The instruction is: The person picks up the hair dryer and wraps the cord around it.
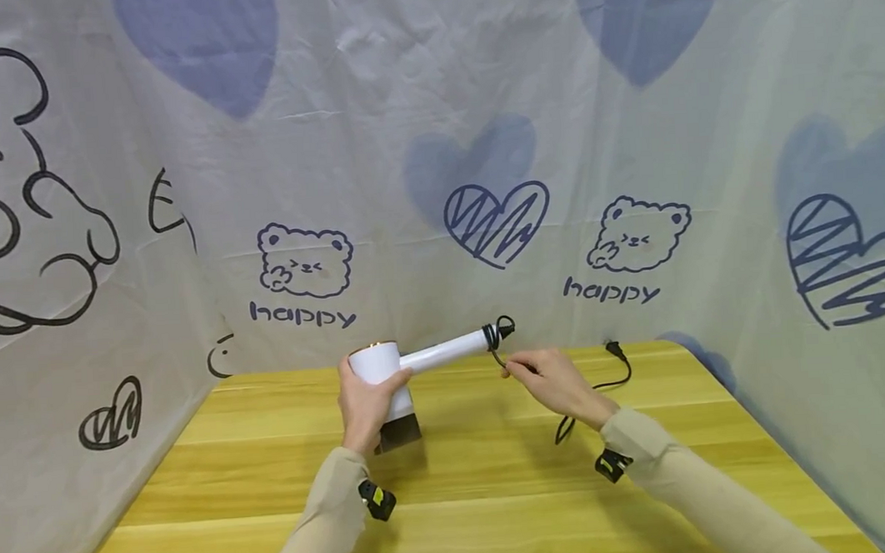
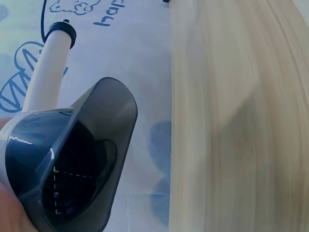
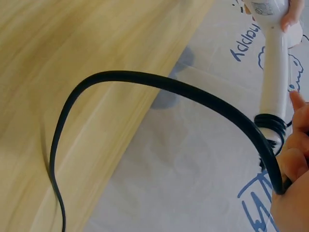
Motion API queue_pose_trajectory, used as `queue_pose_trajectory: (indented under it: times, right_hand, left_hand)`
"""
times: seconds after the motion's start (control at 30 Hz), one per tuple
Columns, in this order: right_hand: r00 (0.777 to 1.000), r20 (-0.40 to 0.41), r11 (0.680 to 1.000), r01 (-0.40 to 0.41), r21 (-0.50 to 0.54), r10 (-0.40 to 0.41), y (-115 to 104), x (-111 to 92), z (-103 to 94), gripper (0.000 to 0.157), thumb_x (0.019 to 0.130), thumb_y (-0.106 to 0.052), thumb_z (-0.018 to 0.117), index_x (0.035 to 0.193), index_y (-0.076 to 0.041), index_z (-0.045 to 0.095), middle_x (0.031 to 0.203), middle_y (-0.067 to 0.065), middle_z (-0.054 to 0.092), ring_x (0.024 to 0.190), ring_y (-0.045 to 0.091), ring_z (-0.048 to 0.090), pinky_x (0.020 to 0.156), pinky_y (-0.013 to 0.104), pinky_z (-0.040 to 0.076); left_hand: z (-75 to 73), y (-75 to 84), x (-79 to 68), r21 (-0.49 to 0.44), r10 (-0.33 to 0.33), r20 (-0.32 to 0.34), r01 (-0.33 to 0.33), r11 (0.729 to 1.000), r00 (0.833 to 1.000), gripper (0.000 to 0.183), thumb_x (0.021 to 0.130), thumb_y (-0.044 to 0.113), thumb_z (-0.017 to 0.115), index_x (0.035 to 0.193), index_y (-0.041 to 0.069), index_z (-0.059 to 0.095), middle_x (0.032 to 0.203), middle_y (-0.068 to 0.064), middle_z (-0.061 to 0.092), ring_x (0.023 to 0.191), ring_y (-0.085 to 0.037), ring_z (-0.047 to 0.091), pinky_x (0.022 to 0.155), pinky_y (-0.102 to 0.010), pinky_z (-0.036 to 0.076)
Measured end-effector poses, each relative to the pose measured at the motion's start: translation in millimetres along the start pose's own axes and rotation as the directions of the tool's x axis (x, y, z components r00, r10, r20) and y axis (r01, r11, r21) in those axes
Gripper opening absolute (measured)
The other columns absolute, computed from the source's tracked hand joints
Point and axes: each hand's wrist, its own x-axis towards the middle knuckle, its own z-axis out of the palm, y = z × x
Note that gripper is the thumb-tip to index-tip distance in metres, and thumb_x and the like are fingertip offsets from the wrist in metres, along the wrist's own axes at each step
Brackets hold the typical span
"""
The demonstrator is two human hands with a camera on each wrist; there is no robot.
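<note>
A white hair dryer [image 1: 375,363] with a dark see-through nozzle [image 2: 111,111] is held above the table by my left hand [image 1: 362,404], which grips it round the body. Its long white handle [image 1: 446,353] points to the right. Black cord [image 1: 491,337] is wound in several turns about the handle's end. My right hand [image 1: 556,381] pinches the black cord [image 3: 193,94] a little to the right of that end. From this hand the cord trails down to the table, and its plug [image 1: 615,348] lies near the back edge.
The wooden table [image 1: 485,525] has a pale cloth [image 1: 410,228] with drawn bears and hearts behind it and at both sides. A small black device [image 1: 377,500] sits on the left wrist, another [image 1: 613,465] on the right.
</note>
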Motion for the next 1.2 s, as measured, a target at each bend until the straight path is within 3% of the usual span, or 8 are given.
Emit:
queue_pose_trajectory:
  times: [0.17, 0.33, 0.43, 0.67, 0.87, 1.07, 1.13, 1.2]
  right_hand:
    - [0.982, 0.179, 0.983, -0.09, 0.159, 0.061, 5.9, -1.3, -1.6, 0.032, 0.105, -0.025, 0.042, 0.094, -0.017, 0.071, 0.062, -0.004, 0.044, 0.052, 0.009, 0.034, 0.052, 0.023, 0.033]
    - [0.901, 0.402, 0.881, -0.315, 0.353, 0.161, 18.9, 5.6, -12.1, 0.033, 0.104, -0.026, 0.044, 0.102, -0.005, 0.069, 0.061, -0.004, 0.037, 0.05, 0.008, 0.024, 0.047, 0.022, 0.023]
    - [0.861, 0.459, 0.848, -0.401, 0.345, 0.221, 25.1, 10.0, -17.5, 0.03, 0.102, -0.028, 0.049, 0.103, -0.007, 0.07, 0.059, -0.005, 0.034, 0.046, 0.007, 0.02, 0.044, 0.022, 0.02]
    - [0.809, 0.51, 0.839, -0.474, 0.269, 0.293, 33.6, 14.7, -14.9, 0.028, 0.098, -0.031, 0.058, 0.098, -0.009, 0.075, 0.059, -0.006, 0.04, 0.045, 0.007, 0.023, 0.041, 0.02, 0.023]
    - [0.822, 0.404, 0.844, -0.504, 0.185, 0.402, 46.0, 16.5, -19.5, 0.033, 0.095, -0.041, 0.062, 0.092, -0.011, 0.075, 0.059, -0.006, 0.034, 0.046, 0.008, 0.019, 0.043, 0.021, 0.021]
    - [0.866, 0.371, 0.884, -0.426, 0.194, 0.336, 54.2, 21.5, -24.0, 0.026, 0.098, -0.027, 0.058, 0.11, -0.011, 0.074, 0.087, 0.003, 0.062, 0.052, 0.01, 0.028, 0.047, 0.021, 0.029]
    - [0.881, 0.346, 0.905, -0.394, 0.16, 0.323, 54.6, 23.3, -25.4, 0.025, 0.097, -0.031, 0.061, 0.096, -0.012, 0.076, 0.093, 0.003, 0.066, 0.056, 0.01, 0.034, 0.05, 0.021, 0.033]
    - [0.893, 0.303, 0.919, -0.378, 0.107, 0.332, 55.6, 24.7, -28.7, 0.031, 0.093, -0.038, 0.065, 0.076, -0.013, 0.07, 0.085, 0.002, 0.064, 0.058, 0.01, 0.038, 0.054, 0.022, 0.036]
  left_hand:
    - [2.4, -1.6, 1.5, -0.084, -0.057, 0.039, 0.06, 0.995, 0.998, 0.095, 0.07, 0.03, 0.087, 0.145, 0.014, 0.032, 0.127, -0.014, 0.051, 0.104, -0.031, 0.055, 0.085, -0.04, 0.052]
    - [0.0, -3.1, 4.1, -0.157, -0.105, 0.11, 0.122, 0.98, 0.988, 0.097, 0.072, 0.028, 0.085, 0.149, 0.014, 0.027, 0.131, -0.014, 0.047, 0.104, -0.031, 0.056, 0.082, -0.039, 0.055]
    - [-0.4, -2.3, 3.6, -0.172, -0.112, 0.126, 0.133, 0.976, 0.986, 0.096, 0.072, 0.027, 0.084, 0.149, 0.014, 0.027, 0.131, -0.014, 0.047, 0.102, -0.031, 0.057, 0.08, -0.038, 0.056]
    - [5.1, -3.2, 1.0, -0.17, -0.11, 0.172, 0.139, 0.976, 0.979, 0.091, 0.073, 0.028, 0.084, 0.145, 0.01, 0.032, 0.13, -0.015, 0.048, 0.104, -0.031, 0.056, 0.082, -0.037, 0.054]
    - [5.9, -5.0, 1.6, -0.164, -0.08, 0.208, 0.115, 0.98, 0.975, 0.088, 0.073, 0.026, 0.084, 0.144, 0.01, 0.035, 0.128, -0.014, 0.051, 0.102, -0.03, 0.056, 0.081, -0.035, 0.053]
    - [7.1, -7.5, 0.4, -0.173, -0.074, 0.251, 0.12, 0.978, 0.965, 0.084, 0.074, 0.024, 0.083, 0.143, 0.01, 0.036, 0.125, -0.015, 0.052, 0.095, -0.026, 0.059, 0.075, -0.033, 0.054]
    - [7.4, -7.5, -0.6, -0.182, -0.074, 0.265, 0.125, 0.975, 0.961, 0.082, 0.075, 0.024, 0.083, 0.141, 0.009, 0.037, 0.123, -0.016, 0.053, 0.091, -0.025, 0.06, 0.072, -0.034, 0.055]
    - [6.9, -7.3, -0.8, -0.19, -0.07, 0.281, 0.127, 0.973, 0.957, 0.079, 0.075, 0.024, 0.083, 0.139, 0.009, 0.039, 0.122, -0.016, 0.054, 0.087, -0.024, 0.062, 0.071, -0.035, 0.057]
